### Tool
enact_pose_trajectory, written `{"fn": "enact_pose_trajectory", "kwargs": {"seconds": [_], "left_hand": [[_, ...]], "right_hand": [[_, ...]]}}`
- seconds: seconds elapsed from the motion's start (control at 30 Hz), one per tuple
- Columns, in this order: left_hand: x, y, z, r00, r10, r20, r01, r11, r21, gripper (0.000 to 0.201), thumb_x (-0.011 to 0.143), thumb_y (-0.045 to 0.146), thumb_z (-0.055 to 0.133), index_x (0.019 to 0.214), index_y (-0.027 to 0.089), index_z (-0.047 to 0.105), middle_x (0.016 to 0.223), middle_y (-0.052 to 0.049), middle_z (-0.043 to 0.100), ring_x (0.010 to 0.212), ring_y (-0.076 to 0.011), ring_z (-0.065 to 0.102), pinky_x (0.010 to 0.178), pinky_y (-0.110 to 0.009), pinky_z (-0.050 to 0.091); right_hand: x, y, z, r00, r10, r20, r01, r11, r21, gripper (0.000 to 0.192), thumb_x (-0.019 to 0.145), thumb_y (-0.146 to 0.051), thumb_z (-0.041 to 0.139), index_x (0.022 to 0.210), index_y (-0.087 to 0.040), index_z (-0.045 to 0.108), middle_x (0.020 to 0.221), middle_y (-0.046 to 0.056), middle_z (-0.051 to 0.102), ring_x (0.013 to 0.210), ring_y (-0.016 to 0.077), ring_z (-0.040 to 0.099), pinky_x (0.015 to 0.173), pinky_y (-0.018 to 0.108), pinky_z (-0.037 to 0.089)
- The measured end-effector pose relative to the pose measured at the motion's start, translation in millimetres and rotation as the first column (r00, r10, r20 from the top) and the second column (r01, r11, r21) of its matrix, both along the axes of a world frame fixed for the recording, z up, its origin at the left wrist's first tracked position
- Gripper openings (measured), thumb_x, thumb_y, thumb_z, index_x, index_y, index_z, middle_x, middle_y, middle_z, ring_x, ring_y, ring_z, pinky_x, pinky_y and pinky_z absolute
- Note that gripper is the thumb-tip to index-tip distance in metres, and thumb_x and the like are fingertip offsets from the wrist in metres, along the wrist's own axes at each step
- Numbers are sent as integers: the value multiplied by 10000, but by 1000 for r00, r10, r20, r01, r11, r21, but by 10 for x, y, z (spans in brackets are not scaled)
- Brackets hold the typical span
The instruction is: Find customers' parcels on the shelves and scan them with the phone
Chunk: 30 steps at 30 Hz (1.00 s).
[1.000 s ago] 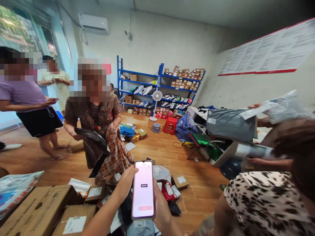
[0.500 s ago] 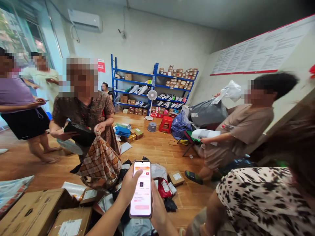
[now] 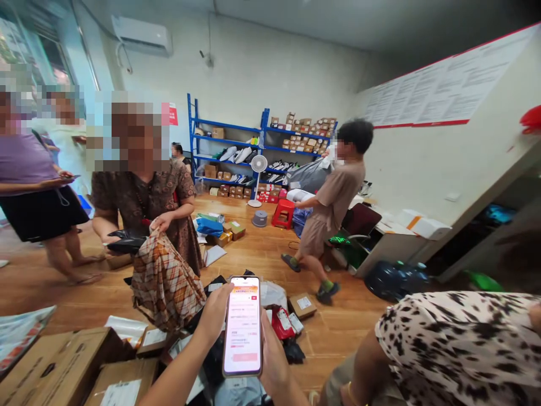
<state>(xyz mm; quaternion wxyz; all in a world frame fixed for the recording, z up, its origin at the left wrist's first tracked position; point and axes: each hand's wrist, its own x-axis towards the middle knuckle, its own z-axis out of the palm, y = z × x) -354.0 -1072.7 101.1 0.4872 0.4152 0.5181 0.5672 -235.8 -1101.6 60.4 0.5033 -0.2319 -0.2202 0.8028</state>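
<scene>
Both of the person's hands hold one slim smartphone with a lit pink-and-white screen, upright and low in the middle of the view above the parcel heap. The left hand wraps the phone's left edge, thumb tip resting on the top corner of the glass, so its grip is closed on the phone; the right hand cups the right edge and lower back, fingers mostly hidden behind the phone, its grip closed on the same phone. Below and beyond the phone lies a pile of small parcels on the wooden plank floor: a red plastic mail pouch just right of the screen and a small brown cardboard box with a white label near it. Large brown cardboard cartons fill the lower left. A person in a brown patterned dress bends over a checked orange cloth bag. Farther back, a person in a tan shirt walks with grey bags before the blue metal shelving rack.
</scene>
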Motion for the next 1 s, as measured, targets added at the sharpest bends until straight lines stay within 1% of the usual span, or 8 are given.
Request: {"fn": "enact_pose_trajectory", "kwargs": {"seconds": [0.17,0.33,0.43,0.6,0.7,0.87,0.93,1.0], "left_hand": [[-57,3,-25,997,-33,67,35,999,-36,473,621,621,586,612,148,574,520,-1,580,508,-145,505,516,-257,374],[-120,-21,-34,997,19,71,-16,999,-29,470,626,606,592,608,136,596,550,-21,610,525,-151,520,522,-260,376],[-161,-50,-25,997,32,72,-30,999,-29,447,663,578,551,613,138,611,552,-30,618,540,-165,532,530,-270,387],[-183,-65,-14,994,92,61,-91,995,-31,442,611,588,587,574,147,586,536,-26,607,522,-160,517,517,-269,382],[-181,-20,-69,995,74,72,-71,997,-42,523,551,660,610,571,139,569,501,-18,579,473,-140,488,483,-255,353],[-217,26,-195,996,81,35,-79,995,-53,551,562,688,612,602,141,549,492,-4,561,464,-128,473,467,-240,327],[-237,-36,-212,996,62,57,-61,998,-32,525,620,662,592,653,139,570,574,-24,610,538,-146,521,528,-255,384],[-249,-158,-216,989,-24,148,32,998,-53,473,690,596,572,824,144,605,772,-51,672,705,-181,586,646,-277,443]], "right_hand": [[-57,20,-69,1000,12,7,-12,1000,11,540,748,-523,607,1164,-180,565,1161,67,662,1154,246,545,1008,419,391],[-107,20,-33,998,63,-1,-63,997,44,555,739,-533,612,1159,-173,567,1193,73,645,1172,247,532,1016,407,386],[-127,18,-30,995,94,9,-95,995,17,578,747,-548,595,1180,-168,547,1148,80,670,1135,251,562,1008,423,389],[-146,38,-85,997,53,61,-53,999,-1,660,702,-539,652,1231,-179,494,1180,71,654,1163,245,541,1019,403,379],[-149,46,-102,996,81,36,-81,997,-2,691,707,-535,650,1265,-179,452,1191,81,646,1138,246,560,1002,402,394],[-166,39,-117,996,83,25,-83,996,-35,653,705,-519,660,1245,-208,465,1125,67,682,1118,235,575,974,395,419],[-182,47,-114,996,92,7,-92,995,-29,599,715,-516,651,1209,-214,500,1128,63,681,1118,236,574,967,400,425],[-200,63,-102,995,97,-6,-97,995,-5,540,730,-522,630,1159,-203,546,1135,68,677,1122,242,568,965,408,425]]}}
